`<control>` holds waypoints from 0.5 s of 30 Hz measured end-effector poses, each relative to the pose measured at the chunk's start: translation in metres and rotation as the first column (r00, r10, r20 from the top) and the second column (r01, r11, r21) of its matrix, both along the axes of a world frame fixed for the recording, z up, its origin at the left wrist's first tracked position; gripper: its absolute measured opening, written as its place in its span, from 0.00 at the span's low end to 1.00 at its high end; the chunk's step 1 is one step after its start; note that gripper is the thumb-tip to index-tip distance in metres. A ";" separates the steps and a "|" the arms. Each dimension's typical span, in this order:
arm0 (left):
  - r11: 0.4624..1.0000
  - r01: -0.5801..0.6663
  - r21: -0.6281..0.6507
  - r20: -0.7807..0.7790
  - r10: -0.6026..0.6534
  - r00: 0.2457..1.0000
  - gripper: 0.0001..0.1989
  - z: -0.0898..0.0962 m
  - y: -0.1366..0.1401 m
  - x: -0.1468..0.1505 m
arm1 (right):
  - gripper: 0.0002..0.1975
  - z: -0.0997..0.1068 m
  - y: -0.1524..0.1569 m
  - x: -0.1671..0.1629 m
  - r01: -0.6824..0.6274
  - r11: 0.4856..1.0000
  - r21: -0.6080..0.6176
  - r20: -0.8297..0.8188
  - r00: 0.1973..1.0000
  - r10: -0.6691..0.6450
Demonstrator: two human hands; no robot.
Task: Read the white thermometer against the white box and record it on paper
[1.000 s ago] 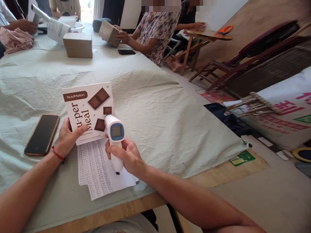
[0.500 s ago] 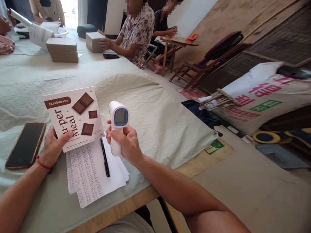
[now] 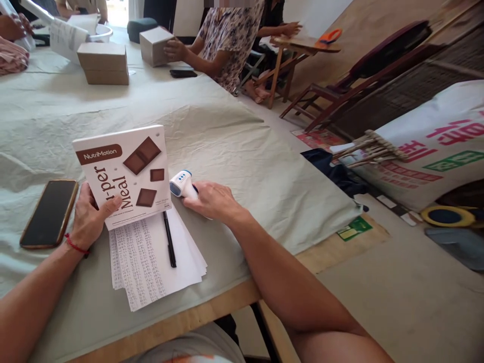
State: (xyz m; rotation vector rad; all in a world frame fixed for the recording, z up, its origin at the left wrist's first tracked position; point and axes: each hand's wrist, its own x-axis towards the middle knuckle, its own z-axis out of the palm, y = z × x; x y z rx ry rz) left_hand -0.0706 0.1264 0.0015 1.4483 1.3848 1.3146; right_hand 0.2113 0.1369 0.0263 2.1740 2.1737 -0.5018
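My left hand (image 3: 91, 212) grips the lower left of a white NutriMotion box (image 3: 124, 176) with brown chocolate pieces on its front, the thumb lying across that face. To the right of the box, my right hand (image 3: 212, 200) is closed round a white and blue infrared thermometer (image 3: 181, 182), now tipped over low at the tabletop. Whether it touches the cloth I cannot tell. Under the box lie several sheets of handwritten paper (image 3: 151, 267) with a black pen (image 3: 170, 242) on top. Left of my left hand rests a dark phone (image 3: 49, 213) in a brown case.
A pale cloth (image 3: 227, 136) covers the table. Across it stand a brown carton (image 3: 104, 65) and another box (image 3: 155, 48) held by a seated person (image 3: 227, 45). A second phone (image 3: 183, 73) lies near them. Chairs and a large white sack (image 3: 446, 146) are on the right.
My right hand has lowered and turned the thermometer from upright to lying over, so its screen no longer faces me. The left hand still holds the box. The view has shifted slightly.
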 end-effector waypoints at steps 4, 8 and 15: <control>0.988 -0.069 0.135 0.004 0.070 0.998 0.31 0.001 0.003 -0.002 | 0.15 -0.006 -0.006 0.000 -0.031 0.974 0.225 0.093 0.996 0.010; 0.933 -0.129 0.335 -0.009 0.140 0.990 0.29 -0.005 0.013 -0.009 | 0.08 -0.016 -0.018 -0.011 -0.140 0.882 0.450 -0.032 0.984 0.173; 0.952 -0.103 0.287 -0.136 0.147 0.980 0.36 -0.025 0.036 -0.024 | 0.10 -0.039 -0.035 -0.039 -0.349 0.901 0.258 -0.116 0.915 0.387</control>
